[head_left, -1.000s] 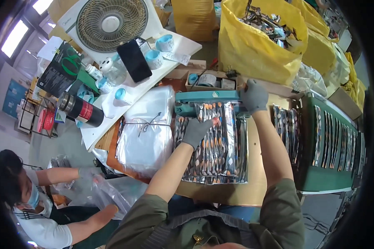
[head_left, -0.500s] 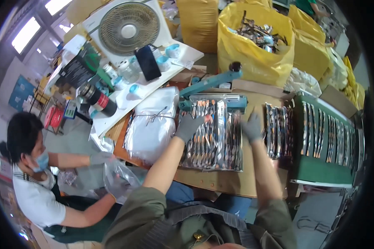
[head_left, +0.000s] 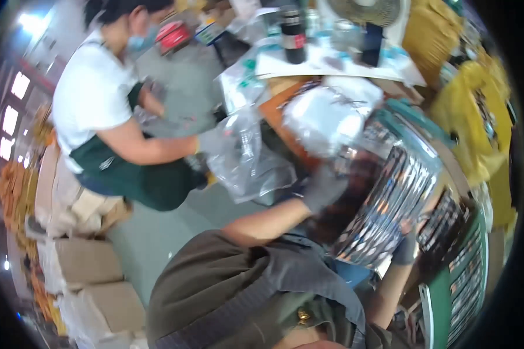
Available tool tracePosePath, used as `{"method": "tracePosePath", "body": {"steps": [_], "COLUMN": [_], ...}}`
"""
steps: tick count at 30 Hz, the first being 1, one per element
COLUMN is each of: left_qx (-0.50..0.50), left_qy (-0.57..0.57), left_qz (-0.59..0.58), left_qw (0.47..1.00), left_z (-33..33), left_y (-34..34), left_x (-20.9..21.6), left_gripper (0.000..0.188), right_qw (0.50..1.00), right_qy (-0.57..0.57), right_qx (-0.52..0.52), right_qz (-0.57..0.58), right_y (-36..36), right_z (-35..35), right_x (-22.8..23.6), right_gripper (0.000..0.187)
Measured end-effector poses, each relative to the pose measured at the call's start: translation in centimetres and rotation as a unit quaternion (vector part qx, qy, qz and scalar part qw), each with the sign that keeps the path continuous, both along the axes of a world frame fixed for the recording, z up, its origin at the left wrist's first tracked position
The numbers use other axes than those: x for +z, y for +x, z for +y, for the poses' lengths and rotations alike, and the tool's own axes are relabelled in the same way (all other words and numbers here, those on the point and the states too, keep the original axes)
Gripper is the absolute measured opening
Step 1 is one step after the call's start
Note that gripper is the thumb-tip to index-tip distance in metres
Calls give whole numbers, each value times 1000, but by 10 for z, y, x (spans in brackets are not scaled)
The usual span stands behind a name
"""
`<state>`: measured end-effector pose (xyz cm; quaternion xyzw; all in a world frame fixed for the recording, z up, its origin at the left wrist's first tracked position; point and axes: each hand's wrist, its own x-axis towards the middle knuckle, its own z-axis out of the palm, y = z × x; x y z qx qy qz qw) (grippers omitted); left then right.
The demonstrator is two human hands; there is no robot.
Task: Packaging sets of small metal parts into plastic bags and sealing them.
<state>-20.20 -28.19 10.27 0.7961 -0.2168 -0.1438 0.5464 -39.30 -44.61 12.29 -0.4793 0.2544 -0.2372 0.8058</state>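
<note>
A clear plastic bag packed with dark, shiny strips flecked with orange and white (head_left: 384,209) lies slanted in front of me. My right hand (head_left: 406,249), in a grey glove with bare fingertips, grips its lower right side. At the dark left side of the pack is my gloved left hand (head_left: 327,189); its fingers are smeared by motion. Beyond it lies a stack of clear plastic bags (head_left: 326,119) on the brown table. More dark strips (head_left: 439,218) stand to the right of the pack.
At the left a crouching co-worker (head_left: 99,99) holds a clear bag (head_left: 241,154). A white shelf (head_left: 332,68) carries a black flask (head_left: 293,35) and a phone (head_left: 371,43). A teal sealer (head_left: 419,122), a yellow sack (head_left: 466,128) and a green board with strips (head_left: 474,244) stand right. Cartons (head_left: 90,262) line the left.
My view has swung left, toward the co-worker. The packed bag, upright before, is now slanted, with my right hand gripping its lower right side. My left hand has come off its top.
</note>
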Motion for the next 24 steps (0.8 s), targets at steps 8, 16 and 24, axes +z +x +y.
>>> {"method": "tracePosePath", "body": {"steps": [8,16,24], "left_qx": [122,136,137], "left_qy": [123,398,235], "left_qz": [-154,-46,-101], "left_qw": [973,906,957], "left_z": [113,301,300], "left_y": [121,225,192], "left_x": [-6,-194,-60], "left_gripper": [51,51,30], "right_qw": [982,966,837], "right_qy": [137,201,337], "right_qx": [131,159,419], "right_qz": [5,-48,103], "right_y": [4,60,227], "right_z": [62,72,225], "right_x": [-49,-35,-44], "right_gripper": [64,64,52]}}
